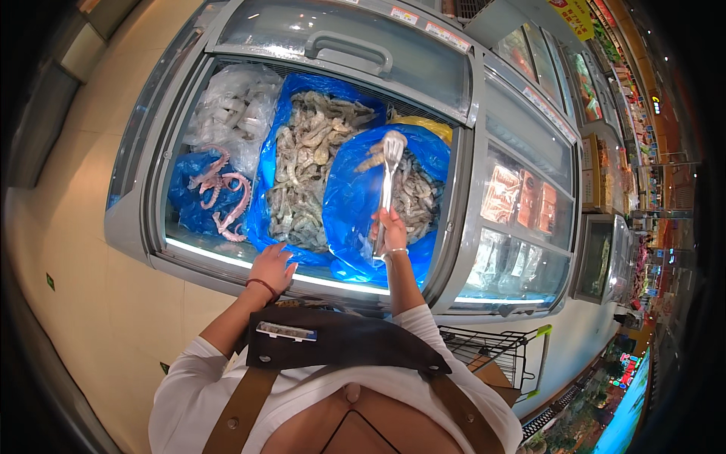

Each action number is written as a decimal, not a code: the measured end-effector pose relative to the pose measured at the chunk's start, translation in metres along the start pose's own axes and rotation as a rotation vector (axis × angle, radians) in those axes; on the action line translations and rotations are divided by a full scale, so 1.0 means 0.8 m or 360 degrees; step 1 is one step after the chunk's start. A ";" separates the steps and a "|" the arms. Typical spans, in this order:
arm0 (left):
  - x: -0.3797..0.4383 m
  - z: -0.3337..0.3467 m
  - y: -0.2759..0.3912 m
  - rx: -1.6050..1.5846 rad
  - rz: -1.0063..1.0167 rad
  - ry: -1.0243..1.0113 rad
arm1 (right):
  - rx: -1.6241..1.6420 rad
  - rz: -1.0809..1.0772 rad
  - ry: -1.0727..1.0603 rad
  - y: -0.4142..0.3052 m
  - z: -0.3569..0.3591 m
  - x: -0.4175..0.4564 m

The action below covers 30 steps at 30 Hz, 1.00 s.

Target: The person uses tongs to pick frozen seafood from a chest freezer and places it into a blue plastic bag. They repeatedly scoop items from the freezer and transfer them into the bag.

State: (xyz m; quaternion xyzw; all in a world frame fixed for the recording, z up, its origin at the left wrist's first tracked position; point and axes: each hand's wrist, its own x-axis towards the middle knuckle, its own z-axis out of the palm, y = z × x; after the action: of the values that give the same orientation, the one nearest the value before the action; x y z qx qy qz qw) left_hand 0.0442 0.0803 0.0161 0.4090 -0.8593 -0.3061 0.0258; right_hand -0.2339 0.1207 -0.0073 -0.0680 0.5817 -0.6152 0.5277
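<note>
My right hand is closed around metal serving tongs, whose far end has shrimp at it, above a blue plastic bag inside a display freezer. More shrimp lie in that bag, to the right of the tongs. My left hand rests on the freezer's near edge, with its fingers spread and nothing seen in it. A second blue bag of shrimp lies left of the tongs. Pink octopus tentacles lie on blue plastic at the left.
The glass freezer lid with a grey handle lies beyond the opening. Clear plastic bags fill the back left corner. Another freezer section with packaged food adjoins on the right. A wire shopping cart stands near my right side.
</note>
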 end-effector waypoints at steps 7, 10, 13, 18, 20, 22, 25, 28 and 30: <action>0.001 -0.002 -0.002 -0.0156 0.0025 0.0131 | -0.0559 -0.0369 0.0277 -0.021 0.061 0.059; 0.002 -0.005 -0.002 -0.0151 0.0096 0.0323 | -0.0190 -0.0385 0.0499 0.013 0.012 0.039; 0.000 -0.007 0.005 -0.0163 0.0176 0.0442 | -0.0091 -0.0018 0.0805 0.042 -0.040 0.000; 0.000 -0.011 0.011 -0.0187 0.0209 0.0463 | 0.0461 0.0425 0.0888 0.053 -0.099 -0.019; 0.001 -0.013 0.012 -0.0189 0.0205 0.0445 | 0.0259 0.0478 0.0902 0.047 -0.112 -0.001; 0.003 -0.015 0.013 -0.0188 0.0195 0.0418 | 0.0243 0.0533 0.0842 0.045 -0.125 0.025; 0.004 -0.013 0.011 -0.0189 0.0172 0.0419 | 0.0666 0.0486 0.0743 0.032 -0.122 0.055; 0.003 -0.014 0.011 -0.0191 0.0157 0.0394 | 0.0769 0.0463 0.0641 0.019 -0.120 0.072; 0.005 -0.014 0.013 -0.0175 0.0157 0.0379 | 0.0787 0.0471 0.0535 0.014 -0.131 0.087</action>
State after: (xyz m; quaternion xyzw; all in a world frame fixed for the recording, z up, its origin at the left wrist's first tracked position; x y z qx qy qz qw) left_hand 0.0381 0.0768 0.0303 0.3976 -0.8511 -0.3004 0.1650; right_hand -0.3308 0.1399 -0.0861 0.2498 0.4974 -0.6569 0.5086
